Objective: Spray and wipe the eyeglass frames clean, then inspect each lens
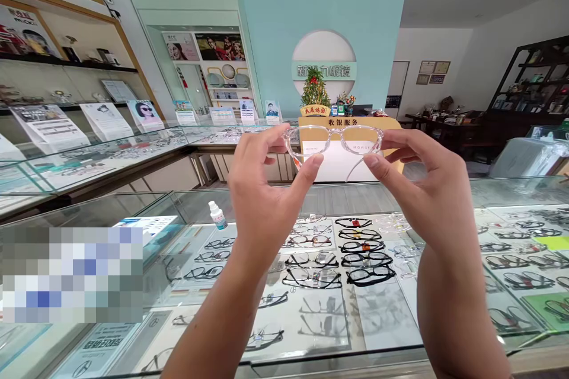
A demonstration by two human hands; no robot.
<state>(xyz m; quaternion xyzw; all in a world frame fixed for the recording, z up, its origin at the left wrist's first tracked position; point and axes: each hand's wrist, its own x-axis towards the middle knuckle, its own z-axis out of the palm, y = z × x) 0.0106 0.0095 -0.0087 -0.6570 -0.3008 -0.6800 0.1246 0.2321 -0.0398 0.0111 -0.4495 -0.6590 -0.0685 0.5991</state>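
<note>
Bare hands (269, 180) on clear, rounded glasses (335, 131)

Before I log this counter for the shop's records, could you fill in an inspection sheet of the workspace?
Surface: glass counter, with rows of eyeglasses seen through it.
Job's things: clear glasses, held up above the counter, lenses upright.
Clutter: white bottle, upright, left of the rows; the lower-left patch is pixelated, so contents there cannot be told.
Hands: left hand and right hand each pinch one side of the clear glasses.
Cables: nothing seen.
Surroundings: cashier desk beyond, leafy plant behind its front.
</note>
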